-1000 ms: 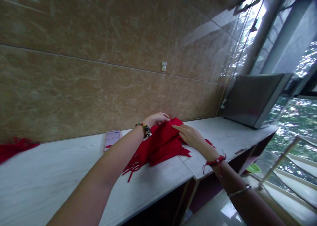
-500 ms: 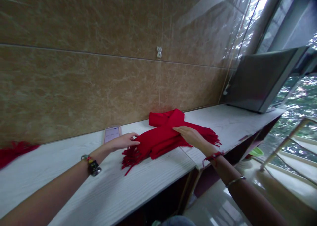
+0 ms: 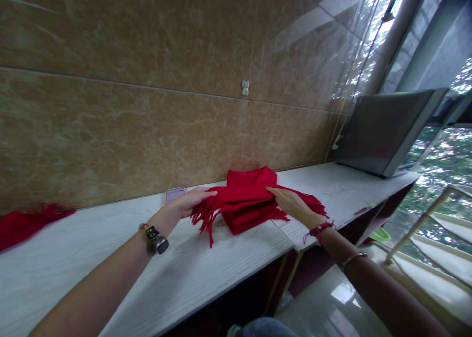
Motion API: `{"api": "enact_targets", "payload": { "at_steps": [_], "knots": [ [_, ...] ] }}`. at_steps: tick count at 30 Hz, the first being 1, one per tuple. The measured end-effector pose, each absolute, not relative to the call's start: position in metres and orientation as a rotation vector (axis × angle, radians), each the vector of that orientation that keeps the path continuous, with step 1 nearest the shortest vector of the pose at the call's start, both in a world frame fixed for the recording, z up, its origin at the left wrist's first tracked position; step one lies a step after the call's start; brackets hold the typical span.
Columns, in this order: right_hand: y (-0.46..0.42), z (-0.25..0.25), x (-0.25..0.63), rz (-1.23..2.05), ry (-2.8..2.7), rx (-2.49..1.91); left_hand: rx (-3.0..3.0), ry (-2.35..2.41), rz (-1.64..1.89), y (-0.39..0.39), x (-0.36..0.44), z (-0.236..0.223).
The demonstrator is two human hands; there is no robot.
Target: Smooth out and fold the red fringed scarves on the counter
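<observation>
A red fringed scarf (image 3: 246,204) lies partly folded on the white wood-grain counter (image 3: 110,273), near the wall. My left hand (image 3: 191,200) pinches the scarf's left end and lifts it off the counter, so the fringe hangs down. My right hand (image 3: 291,202) lies with fingers flat on the scarf's right side, pressing it down. A beaded bracelet and a watch sit on my left wrist, a red string bracelet on my right.
A phone (image 3: 174,194) lies flat by the wall, just behind my left hand. Another red fringed cloth (image 3: 25,223) lies at the far left. A grey microwave (image 3: 383,130) stands at the counter's right end, by the window. A brown tiled wall runs behind.
My left hand came back from the scarf's far side to its left end, took hold of it and lifted it. The right hand stayed on the scarf.
</observation>
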State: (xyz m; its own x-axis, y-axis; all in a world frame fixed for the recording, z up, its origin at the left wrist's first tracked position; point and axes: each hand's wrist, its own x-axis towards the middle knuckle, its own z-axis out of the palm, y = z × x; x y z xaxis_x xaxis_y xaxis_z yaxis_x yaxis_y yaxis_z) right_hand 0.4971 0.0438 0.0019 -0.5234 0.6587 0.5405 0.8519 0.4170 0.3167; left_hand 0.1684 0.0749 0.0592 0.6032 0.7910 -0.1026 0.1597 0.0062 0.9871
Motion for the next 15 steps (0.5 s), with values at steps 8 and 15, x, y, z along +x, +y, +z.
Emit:
{"api": "enact_targets", "payload": {
  "at_steps": [8,15],
  "knots": [
    [0.035,-0.020,0.503,-0.634,-2.490,-1.232,1.902,1.247,0.452,0.073,0.174,0.006],
    [0.035,0.018,0.468,-0.106,-2.195,-1.252,2.185,1.399,0.685,0.068,0.190,0.028]
  ]
}}
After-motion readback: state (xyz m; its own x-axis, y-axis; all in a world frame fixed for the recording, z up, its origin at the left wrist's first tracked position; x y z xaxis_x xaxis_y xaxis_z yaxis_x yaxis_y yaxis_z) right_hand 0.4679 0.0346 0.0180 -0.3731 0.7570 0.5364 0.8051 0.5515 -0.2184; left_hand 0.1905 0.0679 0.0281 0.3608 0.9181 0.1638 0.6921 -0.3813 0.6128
